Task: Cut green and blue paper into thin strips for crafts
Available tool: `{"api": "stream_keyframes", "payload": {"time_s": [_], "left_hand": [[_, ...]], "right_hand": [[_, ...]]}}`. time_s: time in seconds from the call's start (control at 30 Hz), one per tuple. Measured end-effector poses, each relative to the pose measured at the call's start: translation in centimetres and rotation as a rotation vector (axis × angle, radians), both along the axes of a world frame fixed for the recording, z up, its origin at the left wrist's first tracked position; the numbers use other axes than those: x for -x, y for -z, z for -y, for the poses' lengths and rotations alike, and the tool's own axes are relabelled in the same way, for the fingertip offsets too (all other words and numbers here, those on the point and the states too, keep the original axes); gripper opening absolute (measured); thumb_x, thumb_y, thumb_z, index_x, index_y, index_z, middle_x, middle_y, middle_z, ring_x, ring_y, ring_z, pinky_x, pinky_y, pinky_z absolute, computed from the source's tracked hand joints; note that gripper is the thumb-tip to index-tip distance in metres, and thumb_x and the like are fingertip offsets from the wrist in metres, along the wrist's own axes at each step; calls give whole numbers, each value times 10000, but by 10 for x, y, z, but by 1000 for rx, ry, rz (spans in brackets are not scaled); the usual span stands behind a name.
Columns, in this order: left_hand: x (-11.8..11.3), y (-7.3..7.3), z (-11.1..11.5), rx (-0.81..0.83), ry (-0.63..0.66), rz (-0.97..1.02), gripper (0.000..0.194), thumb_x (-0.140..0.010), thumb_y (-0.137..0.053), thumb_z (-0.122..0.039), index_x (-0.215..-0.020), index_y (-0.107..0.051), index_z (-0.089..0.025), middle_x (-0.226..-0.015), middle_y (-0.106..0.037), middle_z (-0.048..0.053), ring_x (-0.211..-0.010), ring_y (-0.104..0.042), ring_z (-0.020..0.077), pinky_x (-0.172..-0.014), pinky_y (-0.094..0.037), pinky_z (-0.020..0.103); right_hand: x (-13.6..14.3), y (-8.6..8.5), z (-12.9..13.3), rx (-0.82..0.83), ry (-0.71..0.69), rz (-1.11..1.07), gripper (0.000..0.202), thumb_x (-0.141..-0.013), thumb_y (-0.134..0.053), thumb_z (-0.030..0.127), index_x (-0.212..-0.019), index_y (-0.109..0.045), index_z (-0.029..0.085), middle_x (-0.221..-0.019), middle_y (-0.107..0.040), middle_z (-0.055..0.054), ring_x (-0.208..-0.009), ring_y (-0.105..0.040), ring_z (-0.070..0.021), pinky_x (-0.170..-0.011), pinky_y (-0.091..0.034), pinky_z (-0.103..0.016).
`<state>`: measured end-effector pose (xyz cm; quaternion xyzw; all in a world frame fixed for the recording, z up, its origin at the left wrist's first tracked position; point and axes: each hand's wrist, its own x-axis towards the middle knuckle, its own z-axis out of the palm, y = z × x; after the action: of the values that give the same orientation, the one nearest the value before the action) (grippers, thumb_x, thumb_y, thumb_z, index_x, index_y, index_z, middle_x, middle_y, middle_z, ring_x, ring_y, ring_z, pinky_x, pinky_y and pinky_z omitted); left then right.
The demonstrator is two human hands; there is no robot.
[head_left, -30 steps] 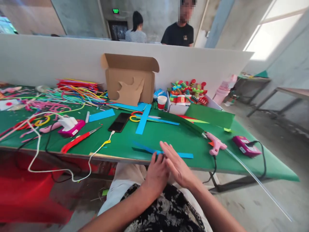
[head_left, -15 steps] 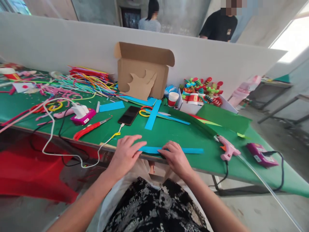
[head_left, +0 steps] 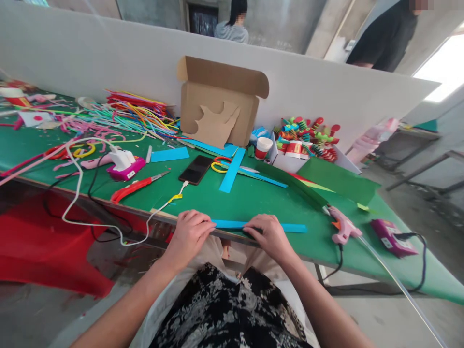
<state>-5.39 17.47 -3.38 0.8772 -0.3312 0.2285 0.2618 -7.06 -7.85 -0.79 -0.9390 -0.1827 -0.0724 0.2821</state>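
Note:
A narrow strip of blue paper (head_left: 230, 224) lies along the front edge of the green table, roughly level. My left hand (head_left: 191, 236) is closed on its left end, fingers together and thumb at the near edge. Farther right, my right hand (head_left: 268, 235) pinches the same strip near its middle, and the strip's right end sticks out past the fingers. Behind the hands lie a wider blue strip (head_left: 232, 171), yellow-and-red-handled scissors (head_left: 219, 166) and a dark phone (head_left: 196, 169) with a white cable.
Red-handled scissors (head_left: 136, 187) and a purple power adapter (head_left: 126, 169) lie at left. At right are a pink glue gun (head_left: 343, 225), another purple adapter (head_left: 393, 238) and green sheets (head_left: 339, 180). A cardboard box (head_left: 221, 89) stands against the white partition (head_left: 108, 58).
My left fingers have come down and closed on the strip's left end. My right hand has shifted slightly right along it. Beyond the partition, a person in black has moved right.

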Motion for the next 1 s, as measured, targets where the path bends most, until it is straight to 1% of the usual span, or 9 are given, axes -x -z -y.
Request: {"api": "stream_keyframes", "payload": {"time_s": [0.1,0.23,0.33,0.47,0.6,0.8,1.0], "left_hand": [[-3,-2,2,33,-46,-86,229,-964,-523,-221,-829,-708,-236,-875,-699,10,-871,-562,186,-817,-366,370],[-7,-5,8,44,-149,-214,178,-893,-610,-214,-730,-679,-224,-846,-698,4,-876,-561,199,-800,-362,363],[-10,-10,12,3,-214,-300,146,-836,-656,-188,-691,-645,-210,-816,-684,2,-878,-555,206,-797,-358,360],[-13,-16,17,-108,-272,-352,170,-814,-668,-207,-658,-601,-199,-795,-656,15,-879,-537,219,-763,-347,351],[-17,-21,18,-199,-278,-380,220,-829,-657,-244,-635,-563,-196,-766,-637,20,-882,-521,228,-743,-325,350],[-22,-28,18,-291,-244,-444,284,-863,-630,-270,-612,-521,-196,-722,-634,24,-887,-507,238,-737,-302,353],[-26,-33,19,-358,-215,-492,316,-907,-584,-296,-616,-514,-194,-752,-652,34,-904,-503,246,-750,-294,362]], "right_hand": [[-7,-9,-2,14,39,-128,146,-907,-645,228,-797,-741,224,-825,-753,-17,-807,-660,-181,-762,-410,-304],[-12,-20,-9,137,123,-229,153,-906,-632,226,-776,-708,202,-795,-734,-19,-764,-635,-178,-700,-379,-280],[-13,-24,-14,209,156,-262,149,-907,-625,231,-775,-687,199,-799,-725,-22,-764,-621,-175,-679,-351,-270],[-14,-26,-16,270,176,-275,145,-908,-631,245,-776,-662,197,-819,-722,-31,-790,-615,-180,-686,-332,-269],[-15,-27,-17,299,178,-290,147,-912,-631,247,-777,-650,193,-826,-716,-34,-805,-612,-181,-691,-327,-268],[-14,-28,-18,306,179,-291,156,-929,-606,247,-789,-648,193,-841,-715,-36,-833,-616,-184,-702,-330,-272],[-14,-27,-18,303,183,-291,166,-934,-602,250,-783,-638,190,-833,-710,-34,-836,-618,-182,-715,-334,-266]]}}
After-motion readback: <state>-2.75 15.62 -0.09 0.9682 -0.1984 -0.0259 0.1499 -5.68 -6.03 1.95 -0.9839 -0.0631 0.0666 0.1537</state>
